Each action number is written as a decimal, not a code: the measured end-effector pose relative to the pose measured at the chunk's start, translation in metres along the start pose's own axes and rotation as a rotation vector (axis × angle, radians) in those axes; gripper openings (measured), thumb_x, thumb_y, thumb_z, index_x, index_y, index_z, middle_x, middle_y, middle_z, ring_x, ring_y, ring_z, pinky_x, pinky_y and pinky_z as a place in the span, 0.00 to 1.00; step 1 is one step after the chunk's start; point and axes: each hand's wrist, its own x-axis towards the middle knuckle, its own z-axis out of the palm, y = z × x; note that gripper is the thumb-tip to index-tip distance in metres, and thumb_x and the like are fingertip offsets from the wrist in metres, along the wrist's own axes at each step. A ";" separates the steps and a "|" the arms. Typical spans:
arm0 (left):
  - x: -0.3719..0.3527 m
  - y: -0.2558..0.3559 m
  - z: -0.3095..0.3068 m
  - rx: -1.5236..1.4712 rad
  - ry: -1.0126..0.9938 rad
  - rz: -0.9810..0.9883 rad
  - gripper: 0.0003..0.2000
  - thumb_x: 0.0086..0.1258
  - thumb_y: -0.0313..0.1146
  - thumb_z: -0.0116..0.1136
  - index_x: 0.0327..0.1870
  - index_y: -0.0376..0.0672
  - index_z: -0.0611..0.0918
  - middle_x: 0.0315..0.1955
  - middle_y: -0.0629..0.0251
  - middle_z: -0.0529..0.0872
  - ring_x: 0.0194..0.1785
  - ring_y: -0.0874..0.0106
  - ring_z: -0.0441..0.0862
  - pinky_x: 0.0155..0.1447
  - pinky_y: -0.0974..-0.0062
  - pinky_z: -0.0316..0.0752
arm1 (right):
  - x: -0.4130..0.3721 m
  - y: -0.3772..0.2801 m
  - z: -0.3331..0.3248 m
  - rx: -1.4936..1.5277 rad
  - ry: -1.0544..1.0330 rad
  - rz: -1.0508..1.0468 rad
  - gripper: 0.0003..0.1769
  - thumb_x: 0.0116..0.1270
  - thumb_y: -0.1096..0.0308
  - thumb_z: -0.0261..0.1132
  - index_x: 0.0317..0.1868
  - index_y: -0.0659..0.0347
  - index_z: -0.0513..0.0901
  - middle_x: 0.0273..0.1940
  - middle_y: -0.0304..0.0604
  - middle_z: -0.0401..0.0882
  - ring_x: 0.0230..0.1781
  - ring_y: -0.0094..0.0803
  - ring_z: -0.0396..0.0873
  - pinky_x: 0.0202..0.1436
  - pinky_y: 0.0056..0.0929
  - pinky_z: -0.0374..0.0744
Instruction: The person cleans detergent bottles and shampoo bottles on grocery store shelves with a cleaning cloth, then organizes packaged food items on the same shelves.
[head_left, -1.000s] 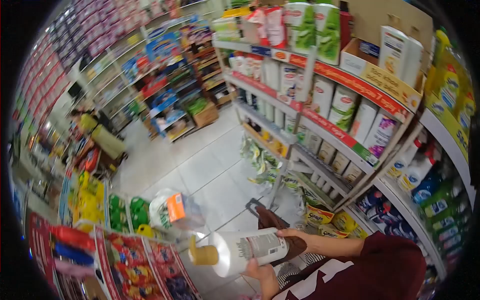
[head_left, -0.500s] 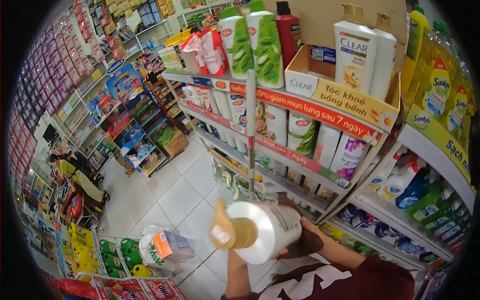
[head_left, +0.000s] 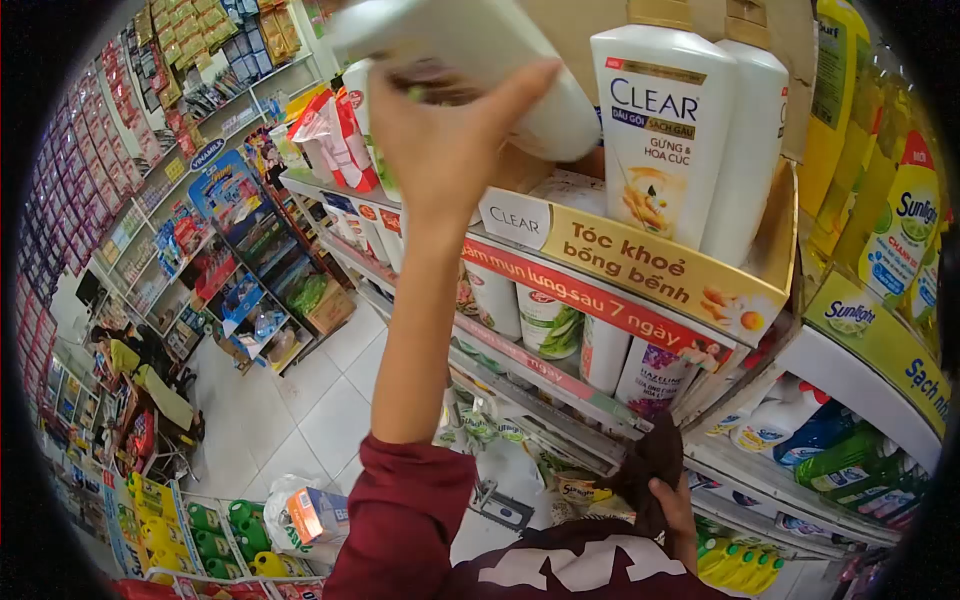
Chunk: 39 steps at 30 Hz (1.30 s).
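Observation:
My left hand (head_left: 445, 140) is wrapped round a large white bottle (head_left: 540, 75), lifted and tilted at the top, over the left part of the cardboard CLEAR display box (head_left: 640, 255). Two white CLEAR pump bottles (head_left: 655, 135) stand upright in the box's right part. Low by the shelf edge, my right hand (head_left: 675, 505) grips a dark brown cloth (head_left: 650, 475). The held bottle's upper end is cut off by the frame.
Yellow Sunlight bottles (head_left: 895, 220) stand on the right shelf. Below the box are shelves of white bottles (head_left: 550, 325). Detergent jugs (head_left: 155, 530) are at the lower left. A person (head_left: 150, 370) sits far left, beyond the tiled floor (head_left: 300, 400).
The white bottle has gone up from low in front of me to the display box, in my left hand. My right hand has moved off it with the cloth. The view has shifted closer to the shelf.

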 end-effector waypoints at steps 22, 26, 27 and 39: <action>-0.054 0.014 0.011 -0.082 -0.319 -0.283 0.49 0.45 0.46 0.68 0.59 0.22 0.51 0.44 0.40 0.73 0.43 0.54 0.77 0.45 0.69 0.73 | 0.078 0.018 0.038 -0.733 -0.498 -0.068 0.34 0.51 0.55 0.69 0.54 0.67 0.69 0.45 0.56 0.74 0.47 0.44 0.74 0.51 0.35 0.70; -0.084 0.031 0.051 0.250 -0.340 -0.019 0.56 0.40 0.44 0.70 0.63 0.24 0.43 0.45 0.42 0.66 0.44 0.52 0.73 0.45 0.68 0.71 | 0.072 0.069 0.016 -0.715 -0.511 0.071 0.37 0.53 0.48 0.65 0.55 0.68 0.67 0.48 0.58 0.73 0.49 0.45 0.72 0.53 0.37 0.69; -0.088 0.031 0.056 0.275 -0.344 -0.067 0.57 0.39 0.43 0.71 0.63 0.25 0.42 0.45 0.42 0.65 0.44 0.51 0.71 0.45 0.68 0.71 | 0.070 0.066 0.017 -0.761 -0.524 0.076 0.37 0.53 0.49 0.65 0.55 0.68 0.68 0.48 0.58 0.72 0.50 0.45 0.72 0.53 0.37 0.69; -0.069 0.007 0.048 0.176 -0.416 -0.031 0.31 0.42 0.31 0.71 0.48 0.30 0.68 0.36 0.58 0.80 0.36 0.72 0.79 0.41 0.78 0.75 | 0.020 0.043 -0.012 -0.696 -0.058 0.192 0.37 0.53 0.50 0.66 0.51 0.70 0.60 0.43 0.60 0.75 0.45 0.50 0.75 0.49 0.38 0.72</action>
